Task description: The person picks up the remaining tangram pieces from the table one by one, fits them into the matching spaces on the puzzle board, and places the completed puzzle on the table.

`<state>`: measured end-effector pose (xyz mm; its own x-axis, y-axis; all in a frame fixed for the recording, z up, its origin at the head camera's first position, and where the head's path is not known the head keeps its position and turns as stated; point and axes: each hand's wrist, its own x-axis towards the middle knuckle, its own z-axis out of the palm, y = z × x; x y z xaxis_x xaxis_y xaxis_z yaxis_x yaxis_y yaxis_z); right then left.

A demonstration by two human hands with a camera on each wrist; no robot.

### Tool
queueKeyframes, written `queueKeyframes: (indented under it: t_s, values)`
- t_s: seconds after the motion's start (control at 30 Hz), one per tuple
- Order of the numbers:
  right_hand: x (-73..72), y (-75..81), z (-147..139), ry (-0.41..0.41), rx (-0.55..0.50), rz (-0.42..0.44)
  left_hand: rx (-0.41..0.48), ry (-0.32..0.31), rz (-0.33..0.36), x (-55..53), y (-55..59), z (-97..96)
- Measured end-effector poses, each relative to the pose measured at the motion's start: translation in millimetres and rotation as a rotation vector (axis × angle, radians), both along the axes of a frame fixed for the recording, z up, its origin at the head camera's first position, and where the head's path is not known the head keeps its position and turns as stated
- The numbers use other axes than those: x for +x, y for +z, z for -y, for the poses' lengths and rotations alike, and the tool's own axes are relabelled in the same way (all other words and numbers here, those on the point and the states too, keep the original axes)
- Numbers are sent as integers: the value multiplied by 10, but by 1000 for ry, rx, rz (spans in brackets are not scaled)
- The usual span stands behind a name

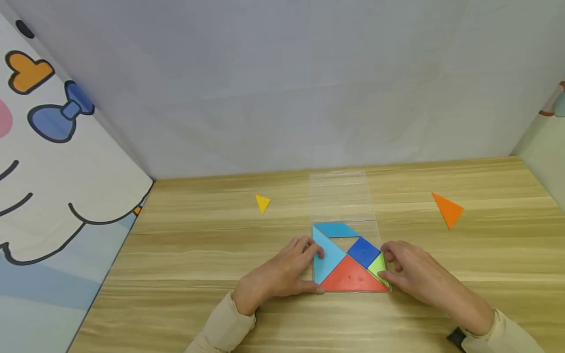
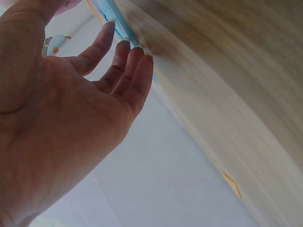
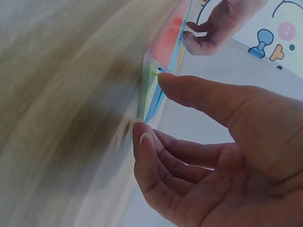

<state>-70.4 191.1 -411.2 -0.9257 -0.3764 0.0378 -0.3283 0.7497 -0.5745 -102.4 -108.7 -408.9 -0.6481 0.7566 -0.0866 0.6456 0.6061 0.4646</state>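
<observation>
At the bottom of the frame, two hands are reached in over the wooden tabletop (image 1: 198,255). The left hand (image 1: 291,267) is laid at the left edge of a clear tray (image 1: 370,231), its thumb spread apart from its bent, loose fingers; it seems to be put there so the tray is kept from sliding. The right hand (image 1: 412,272) is nearer the right side, and the small green triangle (image 1: 378,266) is pinched at its ends by thumb and finger, perhaps so it can be lined up with the tray's side.

At the near edge of the tray, the big red triangle (image 1: 350,279) is set long side down. The light blue triangle (image 1: 328,263) is set along the left edge, partly covered by fingertips. Past them, the dark blue square (image 1: 364,252) is turned on its corner, and the slanted blue piece (image 1: 337,230) is laid along the far edge. Two gaps are left.

Farther up, a yellow triangle (image 1: 262,203) and an orange triangle (image 1: 449,211) are left outside, on either side of the clear lid (image 1: 342,196), which is laid flat.

Seven pieces are counted: five triangles, one square, one slanted piece; five are in the tray, two outside.
</observation>
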Motion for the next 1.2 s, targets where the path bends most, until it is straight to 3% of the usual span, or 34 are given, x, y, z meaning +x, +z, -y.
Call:
queueKeyframes:
  t_s: [0.5, 0.73, 1.2]
  values:
    - [26, -22, -16, 17, 0, -60, -6, 10, 4, 1, 0, -2]
    - [17, -45, -44, 65, -22, -102, 4, 4, 10, 5, 1, 3]
    - [-25, -60, -52, 42, -59, -47, -27, -2, -6, 13, 8, 3]
